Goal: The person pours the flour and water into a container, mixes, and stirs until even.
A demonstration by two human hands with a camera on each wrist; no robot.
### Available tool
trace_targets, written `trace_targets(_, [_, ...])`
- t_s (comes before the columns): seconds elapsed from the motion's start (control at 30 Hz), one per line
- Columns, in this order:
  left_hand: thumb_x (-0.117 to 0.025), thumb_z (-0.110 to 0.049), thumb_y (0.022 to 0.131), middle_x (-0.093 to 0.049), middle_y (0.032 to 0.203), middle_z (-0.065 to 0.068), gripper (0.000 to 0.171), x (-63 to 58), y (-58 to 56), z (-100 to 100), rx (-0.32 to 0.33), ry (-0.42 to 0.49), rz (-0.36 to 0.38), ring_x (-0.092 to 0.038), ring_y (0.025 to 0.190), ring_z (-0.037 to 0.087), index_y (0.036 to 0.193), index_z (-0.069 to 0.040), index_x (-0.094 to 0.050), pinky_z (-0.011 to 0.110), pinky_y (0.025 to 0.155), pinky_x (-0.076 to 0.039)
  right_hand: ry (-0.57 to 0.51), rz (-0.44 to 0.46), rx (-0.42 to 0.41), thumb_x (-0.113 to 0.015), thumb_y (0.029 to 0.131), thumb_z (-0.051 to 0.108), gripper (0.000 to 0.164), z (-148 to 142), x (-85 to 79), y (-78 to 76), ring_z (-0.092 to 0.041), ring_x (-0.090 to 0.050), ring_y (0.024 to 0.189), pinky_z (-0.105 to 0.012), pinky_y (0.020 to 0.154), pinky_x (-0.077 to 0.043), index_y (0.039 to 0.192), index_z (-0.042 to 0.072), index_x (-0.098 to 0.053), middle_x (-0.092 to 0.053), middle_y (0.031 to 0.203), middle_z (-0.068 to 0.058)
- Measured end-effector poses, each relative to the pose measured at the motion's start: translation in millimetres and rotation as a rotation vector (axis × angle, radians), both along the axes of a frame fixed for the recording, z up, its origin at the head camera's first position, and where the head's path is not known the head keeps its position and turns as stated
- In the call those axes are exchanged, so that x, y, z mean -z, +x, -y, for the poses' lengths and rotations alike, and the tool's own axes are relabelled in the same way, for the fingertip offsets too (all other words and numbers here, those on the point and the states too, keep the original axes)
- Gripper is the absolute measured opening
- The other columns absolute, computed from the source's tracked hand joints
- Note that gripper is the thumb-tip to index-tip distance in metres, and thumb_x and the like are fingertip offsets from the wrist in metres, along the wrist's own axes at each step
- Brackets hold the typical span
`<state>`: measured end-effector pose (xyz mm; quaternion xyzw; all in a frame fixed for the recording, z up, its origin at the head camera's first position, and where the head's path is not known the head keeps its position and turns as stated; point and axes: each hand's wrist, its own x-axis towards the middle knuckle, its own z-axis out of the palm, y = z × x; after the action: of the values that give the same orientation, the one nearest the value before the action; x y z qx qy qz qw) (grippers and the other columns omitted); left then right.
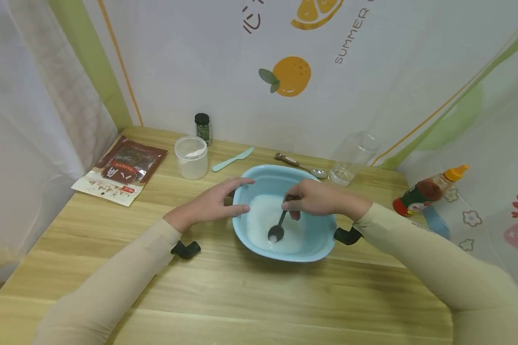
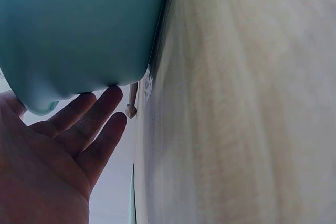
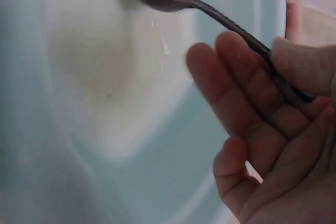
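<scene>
A light blue plastic basin point(image 1: 318, 247) stands on the wooden table with milky white liquid point(image 1: 259, 225) in it. My left hand point(image 1: 217, 201) holds its left side, thumb over the rim. In the left wrist view, the fingertips point(image 2: 113, 94) touch the outer wall under the lip. My right hand point(image 1: 315, 197) reaches over the basin and pinches the dark handle of a spoon point(image 1: 276, 233) between thumb and fingers. The spoon's bowl points down toward the liquid and carries a little white content. In the right wrist view, the little finger is curled apart from the handle.
Behind the basin lie a mint knife point(image 1: 233, 159) and a metal spoon point(image 1: 300, 165). A tub of white powder point(image 1: 191, 160), a green-flecked spice jar point(image 1: 203, 128) and a brown food packet point(image 1: 127, 167) stand left. Right are a tall glass point(image 1: 349, 163) and a red sauce bottle point(image 1: 427, 191).
</scene>
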<state>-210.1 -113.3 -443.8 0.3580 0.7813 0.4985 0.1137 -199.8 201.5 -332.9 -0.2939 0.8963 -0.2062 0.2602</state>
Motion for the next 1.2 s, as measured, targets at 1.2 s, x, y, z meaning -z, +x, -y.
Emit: trace_targets(1.2, [-0.077, -0.032, 0.105, -0.053, 0.160, 0.013, 0.074, -0.6, 0.9, 1.5, -0.004, -0.007, 0.003, -0.062, 0.138, 0.030, 0.169, -0.015, -0.045, 0.047, 0.111, -0.058, 0.053, -0.106, 0.000, -0.063, 0.115, 0.023, 0.023, -1.0, 1.6, -2.6, -0.017, -0.070, 0.075, -0.036, 0.073, -0.055, 0.102, 0.009, -0.077, -0.074, 0.082, 0.002])
